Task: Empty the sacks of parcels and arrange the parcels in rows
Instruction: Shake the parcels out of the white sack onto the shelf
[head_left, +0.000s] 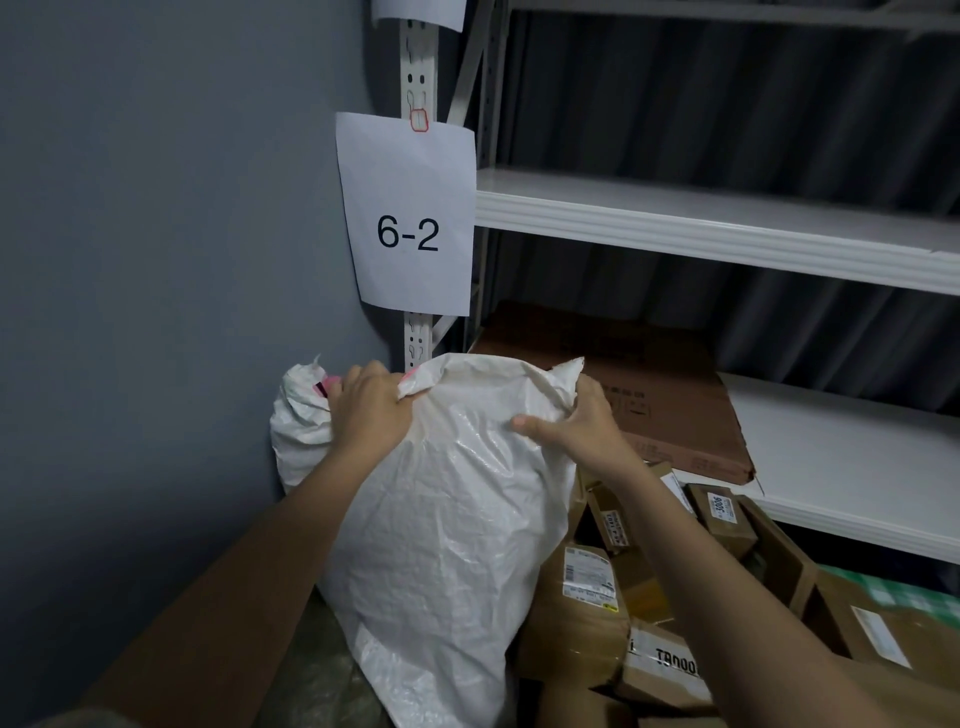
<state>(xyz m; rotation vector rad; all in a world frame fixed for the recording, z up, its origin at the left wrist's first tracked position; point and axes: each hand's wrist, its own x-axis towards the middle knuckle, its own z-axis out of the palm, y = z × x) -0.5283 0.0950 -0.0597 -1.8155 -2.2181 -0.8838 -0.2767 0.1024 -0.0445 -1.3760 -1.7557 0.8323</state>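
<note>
You are facing a grey wall (156, 234) lying left of your fingers, white metal shelving (727, 223) rising above and right of them, a paper sign (408, 218) reading 6-2 hanging on its upright.

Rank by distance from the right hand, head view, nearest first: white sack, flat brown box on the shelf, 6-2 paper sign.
From the right hand:
1. White sack: gripped by that hand at its top edge.
2. Flat brown box: just behind and right of the hand, lying on the lower shelf.
3. 6-2 sign: up and left, hung on the rack post.
</note>
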